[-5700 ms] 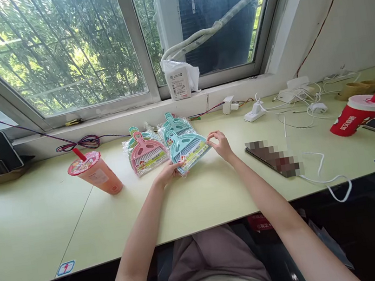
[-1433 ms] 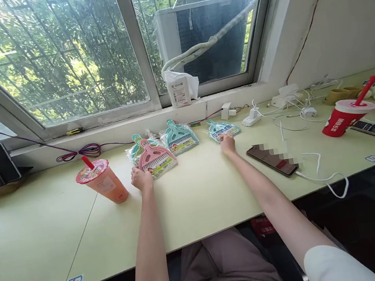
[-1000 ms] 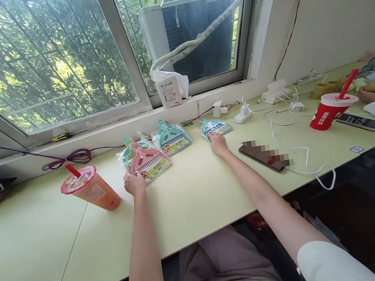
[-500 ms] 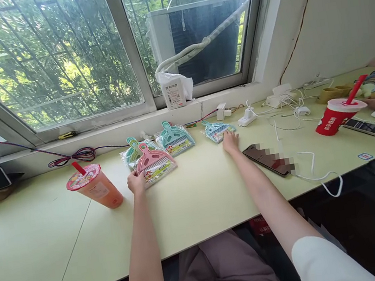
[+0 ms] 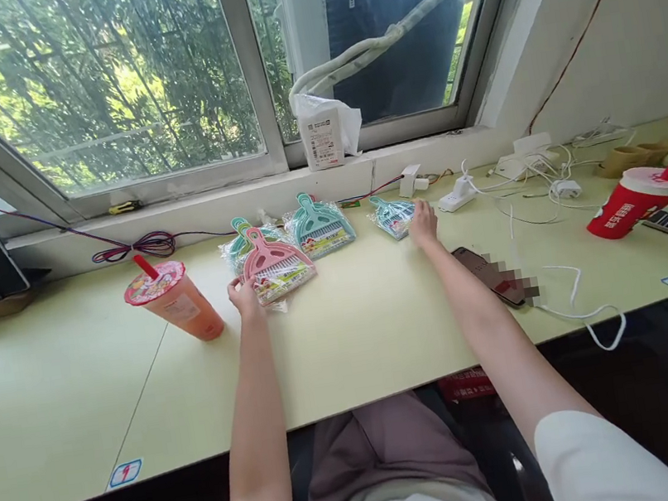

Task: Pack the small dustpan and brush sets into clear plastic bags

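Note:
My left hand (image 5: 244,295) grips the left edge of a pink mini dustpan and brush set (image 5: 273,260) in clear wrap. This pink set lies on top of wrapped green sets (image 5: 240,234), which it mostly covers. Just behind and to the right is a teal dustpan and brush set (image 5: 319,226). My right hand (image 5: 423,225) is closed at the right edge of a smaller-looking blue-green dustpan and brush set (image 5: 393,216), which lies apart from the others. Its fingertips are partly hidden from the camera.
An orange drink cup (image 5: 184,305) with a red straw stands left of my left hand. A phone (image 5: 488,273) with a white cable lies by my right forearm. Further right are a red cup (image 5: 622,209), a white plug adapter (image 5: 456,194) and tangled cables. A small box (image 5: 323,142) sits on the sill.
The camera view has shifted, so the table sits higher in the picture. The pink set now covers more of the green ones beneath. My hands stay at the same two packages.

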Demonstrator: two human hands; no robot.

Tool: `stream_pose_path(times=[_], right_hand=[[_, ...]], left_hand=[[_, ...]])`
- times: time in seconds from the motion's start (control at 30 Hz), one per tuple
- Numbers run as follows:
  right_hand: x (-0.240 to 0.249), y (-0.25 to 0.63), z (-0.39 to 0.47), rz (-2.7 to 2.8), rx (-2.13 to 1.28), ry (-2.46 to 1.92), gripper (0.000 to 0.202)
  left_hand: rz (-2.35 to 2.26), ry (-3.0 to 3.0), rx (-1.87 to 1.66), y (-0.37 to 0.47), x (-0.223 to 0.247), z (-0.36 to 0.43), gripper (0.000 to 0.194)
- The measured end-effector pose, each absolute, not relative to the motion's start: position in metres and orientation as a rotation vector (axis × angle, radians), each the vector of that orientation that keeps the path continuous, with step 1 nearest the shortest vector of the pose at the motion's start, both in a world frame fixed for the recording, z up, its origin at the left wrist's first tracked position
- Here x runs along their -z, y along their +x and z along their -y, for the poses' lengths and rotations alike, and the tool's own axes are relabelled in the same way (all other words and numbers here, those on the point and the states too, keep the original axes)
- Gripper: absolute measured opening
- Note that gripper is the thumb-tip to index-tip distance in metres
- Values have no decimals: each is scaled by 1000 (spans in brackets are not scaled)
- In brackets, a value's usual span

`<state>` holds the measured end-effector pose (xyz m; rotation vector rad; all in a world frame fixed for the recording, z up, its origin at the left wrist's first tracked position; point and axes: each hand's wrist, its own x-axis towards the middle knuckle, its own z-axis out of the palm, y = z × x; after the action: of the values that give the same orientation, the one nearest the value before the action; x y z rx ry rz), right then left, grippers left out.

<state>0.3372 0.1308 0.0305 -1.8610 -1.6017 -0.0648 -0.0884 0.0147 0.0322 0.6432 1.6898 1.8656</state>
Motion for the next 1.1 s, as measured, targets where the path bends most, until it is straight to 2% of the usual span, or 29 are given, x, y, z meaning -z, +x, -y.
stream_pose_path(times=[0.1, 0.23, 0.33, 0.47, 0.57, 0.73, 0.8, 0.97, 1.1], right_hand=[[-51, 295, -100, 1756, 187, -1612, 61], [-62, 219, -37, 2108, 174, -1174, 66], [-58, 174, 10, 2271, 139, -919, 52], [-51, 151, 46, 2161, 90, -989, 33], [-45, 155, 47, 2056, -152, -1052, 27], [-28, 166, 16, 1508, -1173, -1018, 32], [-22, 169, 4, 1230, -1413, -910, 29], [-21, 182, -9, 873, -1385, -808, 33], [-28, 193, -10, 983, -1381, -821, 36]], left_hand=[[-1500, 425, -1986, -78, -42, -14, 30], [-1145, 535, -1999, -62, -52, -9, 22], [-950, 628, -1865, -44, -55, -5, 20], [-923, 652, -1748, -18, -52, 1, 25], [-993, 670, -1683, -5, -47, 5, 27], [-896, 680, -1608, 2, -43, 13, 31], [-857, 728, -1586, 5, -45, 16, 34], [-668, 860, -1408, 9, -46, 15, 42], [-891, 715, -1461, -1, -38, 3, 35]])
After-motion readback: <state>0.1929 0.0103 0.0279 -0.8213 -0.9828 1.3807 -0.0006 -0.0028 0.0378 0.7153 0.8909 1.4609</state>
